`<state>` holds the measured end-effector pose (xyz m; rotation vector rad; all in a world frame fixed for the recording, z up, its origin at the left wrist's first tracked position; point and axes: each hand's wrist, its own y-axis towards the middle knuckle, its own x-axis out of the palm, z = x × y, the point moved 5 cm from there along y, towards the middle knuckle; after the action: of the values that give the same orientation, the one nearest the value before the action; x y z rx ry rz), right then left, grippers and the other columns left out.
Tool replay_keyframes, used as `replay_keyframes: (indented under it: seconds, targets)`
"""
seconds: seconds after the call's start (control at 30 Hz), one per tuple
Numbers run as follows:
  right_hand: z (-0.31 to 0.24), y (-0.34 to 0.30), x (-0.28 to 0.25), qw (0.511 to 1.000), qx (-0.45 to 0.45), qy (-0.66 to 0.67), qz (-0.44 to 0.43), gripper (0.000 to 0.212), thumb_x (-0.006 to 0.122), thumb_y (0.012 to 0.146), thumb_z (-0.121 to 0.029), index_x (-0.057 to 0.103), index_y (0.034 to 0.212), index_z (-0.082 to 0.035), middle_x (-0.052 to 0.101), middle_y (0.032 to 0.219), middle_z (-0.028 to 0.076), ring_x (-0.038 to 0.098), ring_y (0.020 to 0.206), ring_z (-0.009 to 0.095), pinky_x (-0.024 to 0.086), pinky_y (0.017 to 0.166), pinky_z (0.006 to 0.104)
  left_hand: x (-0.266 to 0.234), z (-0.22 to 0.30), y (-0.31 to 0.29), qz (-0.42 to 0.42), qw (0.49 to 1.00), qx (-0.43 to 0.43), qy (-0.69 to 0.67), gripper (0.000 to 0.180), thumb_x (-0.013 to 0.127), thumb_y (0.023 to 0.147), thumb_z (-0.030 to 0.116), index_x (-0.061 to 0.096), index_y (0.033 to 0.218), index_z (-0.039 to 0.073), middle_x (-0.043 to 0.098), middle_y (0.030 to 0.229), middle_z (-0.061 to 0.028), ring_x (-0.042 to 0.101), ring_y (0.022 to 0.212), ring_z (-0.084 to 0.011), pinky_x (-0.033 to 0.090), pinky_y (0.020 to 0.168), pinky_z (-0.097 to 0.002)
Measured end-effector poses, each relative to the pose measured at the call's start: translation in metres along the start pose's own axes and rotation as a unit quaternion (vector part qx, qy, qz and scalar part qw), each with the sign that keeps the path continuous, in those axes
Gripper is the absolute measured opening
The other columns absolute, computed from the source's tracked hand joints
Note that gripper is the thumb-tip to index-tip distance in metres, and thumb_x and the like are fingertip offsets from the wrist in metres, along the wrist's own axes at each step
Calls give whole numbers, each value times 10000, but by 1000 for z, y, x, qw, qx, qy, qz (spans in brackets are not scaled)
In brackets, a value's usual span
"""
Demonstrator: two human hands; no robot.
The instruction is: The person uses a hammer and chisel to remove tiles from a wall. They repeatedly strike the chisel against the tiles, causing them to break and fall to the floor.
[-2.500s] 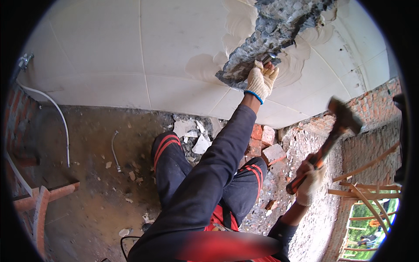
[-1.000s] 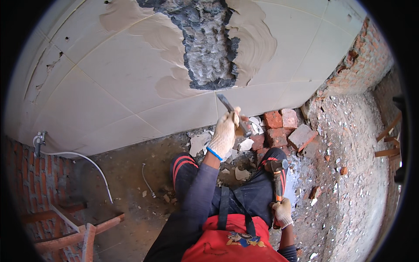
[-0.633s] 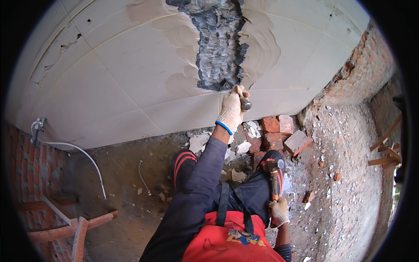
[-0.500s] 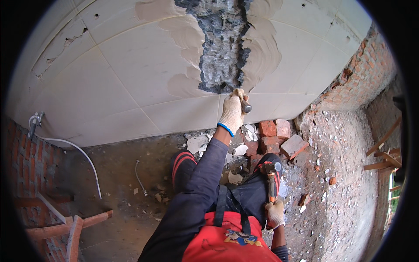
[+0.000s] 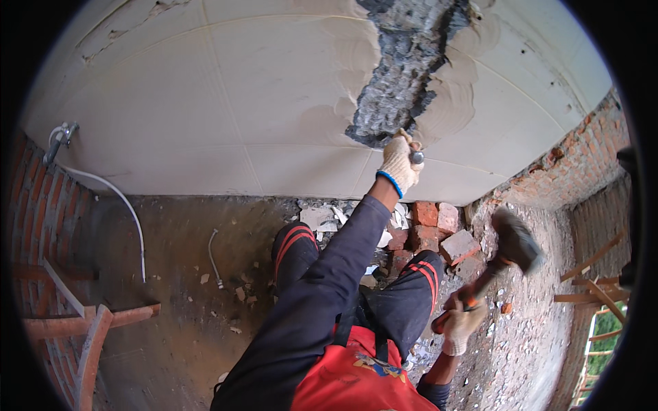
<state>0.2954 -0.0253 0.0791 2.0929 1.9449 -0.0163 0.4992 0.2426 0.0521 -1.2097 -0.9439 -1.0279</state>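
Left hand (image 5: 401, 164), in a cream knitted glove with blue cuff, is wrapped round a grey metal chisel (image 5: 417, 157); round butt faces out, working tip hidden. It's at the lower end of a rough grey broken-out channel (image 5: 401, 75) in the cream tiled wall (image 5: 295, 103).

Right hand (image 5: 464, 327), also gloved, is clenched round the orange-and-black handle of a dark-headed hammer (image 5: 515, 241). Head is out beyond the right knee, clear of the chisel, slightly blurred.

Around: red brick pile (image 5: 425, 236) at the wall foot, between left hand and right knee. White tile shards (image 5: 315, 218) next to it, partly hidden by left forearm. Short grey hose (image 5: 214, 257) on the floor. Far left: long white hose (image 5: 127, 198) from a chrome tap (image 5: 63, 135), reddish-brown timber frame (image 5: 89, 329) below. More timber strips (image 5: 593, 294) far right.

Markings: multicoloured print (image 5: 379, 366) on the red top (image 5: 343, 377); too small to make out lettering.
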Motion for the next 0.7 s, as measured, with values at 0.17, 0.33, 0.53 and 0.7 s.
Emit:
replay_keyframes:
  seconds: [0.17,0.33,0.53,0.7]
  targets:
    - [-49,32,19,981,-172,56,71,279,624,785,-112,486,997,5,507,650,28,473,512,106,416,519,247,0,2,8,54,998,24,-12,244,517,847,257,439,635,166,484,573,8,383,381,-98,241,279,-226]
    - [-13,69,95,981,-136,-135,-37,156,494,656,37,519,800,-17,492,646,26,461,503,103,398,463,225,-1,-1,13,32,999,25,-30,210,462,843,201,430,637,173,470,566,11,395,393,-112,284,311,-241]
    - [-5,69,92,984,2,-127,-123,57,572,684,23,527,698,-9,502,587,22,457,500,80,382,469,227,5,-3,26,0,993,90,-82,144,447,810,175,427,667,176,419,574,8,415,503,-124,351,465,-266]
    - [-121,50,55,984,-153,88,33,98,552,698,36,488,647,-17,441,549,2,425,454,93,366,454,225,10,-5,28,50,998,38,-27,129,471,797,217,430,676,208,454,588,21,426,505,-106,330,437,-246]
